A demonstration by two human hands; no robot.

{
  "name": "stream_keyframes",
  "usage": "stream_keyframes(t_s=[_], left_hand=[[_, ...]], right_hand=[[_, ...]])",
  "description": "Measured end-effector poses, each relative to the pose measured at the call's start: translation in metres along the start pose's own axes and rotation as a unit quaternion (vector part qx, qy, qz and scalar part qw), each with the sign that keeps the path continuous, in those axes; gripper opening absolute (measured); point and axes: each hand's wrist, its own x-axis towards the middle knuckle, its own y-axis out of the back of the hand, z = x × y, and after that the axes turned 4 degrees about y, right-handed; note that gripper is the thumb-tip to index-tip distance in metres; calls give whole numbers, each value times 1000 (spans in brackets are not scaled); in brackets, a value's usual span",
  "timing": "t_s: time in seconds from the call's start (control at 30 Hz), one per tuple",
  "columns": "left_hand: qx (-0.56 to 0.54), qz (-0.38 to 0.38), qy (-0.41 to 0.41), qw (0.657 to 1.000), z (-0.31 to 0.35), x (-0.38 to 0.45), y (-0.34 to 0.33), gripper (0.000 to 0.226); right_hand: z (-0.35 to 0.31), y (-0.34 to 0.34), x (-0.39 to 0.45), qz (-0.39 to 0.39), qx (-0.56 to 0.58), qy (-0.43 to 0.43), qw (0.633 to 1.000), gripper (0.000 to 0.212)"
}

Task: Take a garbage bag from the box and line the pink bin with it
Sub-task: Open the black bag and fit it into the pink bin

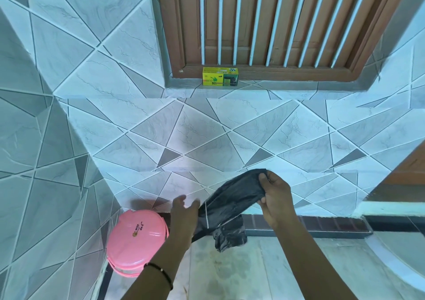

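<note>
A black garbage bag (226, 205), still partly folded, hangs in the air in front of the tiled wall. My right hand (274, 196) pinches its upper end. My left hand (185, 210) is at the bag's lower left edge, fingers spread and touching the plastic. The pink bin (135, 235) stands on the floor in the corner at lower left with its lid down. The yellow-green garbage bag box (220, 76) sits on the window ledge above, well apart from both hands.
A brown wooden window with white bars (276, 23) fills the top. Tiled walls meet at the left corner beside the bin. A dark tile strip (322, 223) runs along the wall's foot. A white curved fixture edge (395, 260) shows at lower right.
</note>
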Motion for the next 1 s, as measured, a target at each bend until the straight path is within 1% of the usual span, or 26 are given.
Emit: stream_keyframes(t_s=[0.03,0.07,0.1,0.17,0.2,0.27,0.3,0.33,0.43,0.47,0.5,0.53,0.57,0.63,0.67,0.73,0.83,0.9,1.0], left_hand=[[46,12,-74,996,7,-9,1,35],[77,-6,-145,986,14,-21,2,39],[100,-54,-199,974,21,-32,2,40],[173,-156,-246,941,25,-48,-1,44],[228,-172,-272,919,22,-50,-3,44],[321,-147,-346,869,18,-48,-9,31],[343,-132,-366,855,17,-45,-10,24],[341,-120,-372,855,18,-43,-11,20],[269,-110,-333,897,29,-45,-12,19],[237,-106,-317,912,31,-45,-12,21],[207,-103,-302,925,34,-44,-12,24],[185,-104,-290,933,35,-43,-12,27],[171,-106,-280,939,36,-40,-12,27],[164,-107,-275,941,36,-36,-14,31],[161,-106,-276,942,35,-36,-14,35],[159,-108,-279,941,32,-35,-16,40],[170,-111,-279,939,30,-38,-16,41],[161,-120,-258,945,31,-38,-14,38],[94,-132,-206,965,34,-36,-8,34]], right_hand=[[0,-3,0,-2,0,-1,1000,19],[0,-6,0,-2,-1,-2,1000,20],[1,-8,0,-2,-6,-4,1000,20],[2,-11,3,1,-14,-7,1000,21],[3,-13,4,2,-12,-10,1000,21],[4,-15,7,2,-1,-23,1000,19],[3,-15,8,0,4,-29,1000,19],[2,-15,8,-5,10,-32,999,18],[0,-10,7,-47,27,-30,998,21],[0,-8,5,-68,40,-34,996,27],[2,-6,4,-85,45,-42,994,37],[4,-4,1,-95,38,-52,993,47],[6,-3,-1,-102,19,-61,993,53],[10,-3,-9,-124,-43,-77,988,55],[11,-4,-12,-138,-81,-81,984,52],[13,-6,-18,-160,-141,-79,974,34],[12,-7,-19,-154,-186,-70,968,14],[11,-7,-17,-144,-208,-64,965,11],[11,-6,-15,-117,-218,-58,967,11]])
